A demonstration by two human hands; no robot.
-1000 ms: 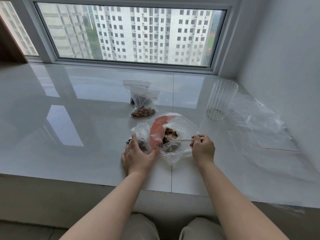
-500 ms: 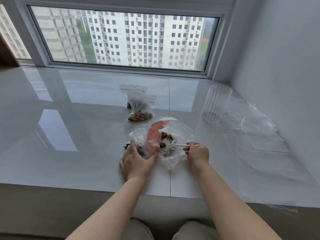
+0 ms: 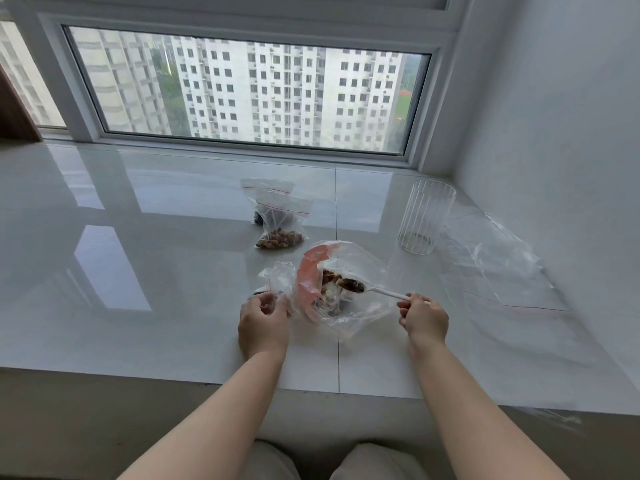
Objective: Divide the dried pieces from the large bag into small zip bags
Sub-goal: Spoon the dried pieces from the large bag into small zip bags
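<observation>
The large clear bag (image 3: 360, 268) with a pink patch lies open on the white sill, brown dried pieces inside. My right hand (image 3: 424, 317) grips the handle of a white plastic spoon (image 3: 381, 292), whose bowl carries a heap of dried pieces at the bag's mouth. My left hand (image 3: 265, 323) pinches the rim of a small zip bag (image 3: 278, 277) just left of the large bag. Two small zip bags (image 3: 280, 220) with pieces in them lie farther back.
A ribbed clear glass (image 3: 424, 220) stands at the back right. Several empty flat zip bags (image 3: 498, 271) lie spread along the right wall. The sill's front edge (image 3: 173, 379) runs just before my forearms. A window closes off the back.
My right hand has drawn back to the right, lifting the spoon loaded with pieces out of the pile. My left hand has shifted from resting over the small bag to pinching its rim.
</observation>
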